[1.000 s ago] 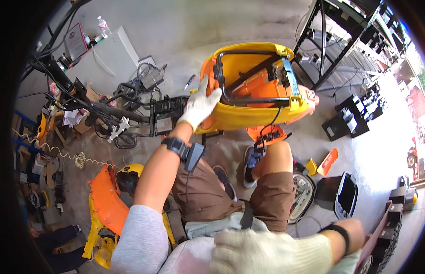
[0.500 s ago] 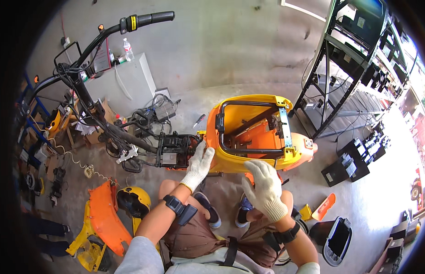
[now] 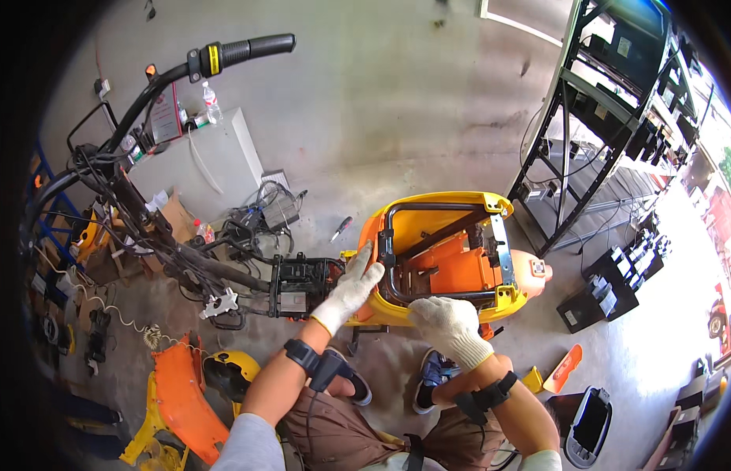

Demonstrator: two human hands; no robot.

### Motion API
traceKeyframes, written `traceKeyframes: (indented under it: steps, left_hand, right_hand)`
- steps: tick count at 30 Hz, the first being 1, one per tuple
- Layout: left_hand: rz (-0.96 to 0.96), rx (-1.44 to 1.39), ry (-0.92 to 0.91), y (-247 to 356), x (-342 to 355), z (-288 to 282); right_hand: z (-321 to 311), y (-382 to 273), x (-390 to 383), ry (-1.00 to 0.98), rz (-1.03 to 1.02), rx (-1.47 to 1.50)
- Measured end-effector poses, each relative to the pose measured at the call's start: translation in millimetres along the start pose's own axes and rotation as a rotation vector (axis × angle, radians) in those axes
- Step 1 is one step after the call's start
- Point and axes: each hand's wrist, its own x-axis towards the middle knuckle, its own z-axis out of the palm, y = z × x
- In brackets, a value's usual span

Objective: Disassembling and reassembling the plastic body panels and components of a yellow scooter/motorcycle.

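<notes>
The orange scooter body [image 3: 448, 259] sits on the floor [image 3: 397, 125]. The left hand [image 3: 351, 286] and right hand [image 3: 448, 326] lie flat on its rim, fingers apart. It looks big, hard and heavy; hold the black frame [image 3: 436, 216].

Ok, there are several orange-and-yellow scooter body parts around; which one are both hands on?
The rear body shell with the black tube frame inside; left hand and right hand rest on its near edge. The other panels lie on the floor.
</notes>
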Motion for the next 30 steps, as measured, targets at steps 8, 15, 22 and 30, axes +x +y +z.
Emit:
traceKeyframes:
  steps: [8, 15, 22, 30]
  left_hand:
    - [-0.020, -0.024, -0.096, -8.8, -7.8, -19.3]
    - [-0.766, -0.742, 0.343, -122.1, -42.4, 72.0]
    - [-0.235, 0.649, -0.002, -248.6, -50.3, 159.5]
    - [-0.458, 0.197, 0.168, -223.3, -87.8, 122.9]
  right_hand:
    - [15.3, -8.1, 2.4, 0.142, -0.072, 0.012]
    - [23.4, -4.1, -0.6, 0.241, -0.027, 0.065]
    - [20.2, 4.6, -1.4, 0.307, -0.068, 0.124]
    - [26.2, 10.0, -1.3, 0.189, -0.062, 0.139]
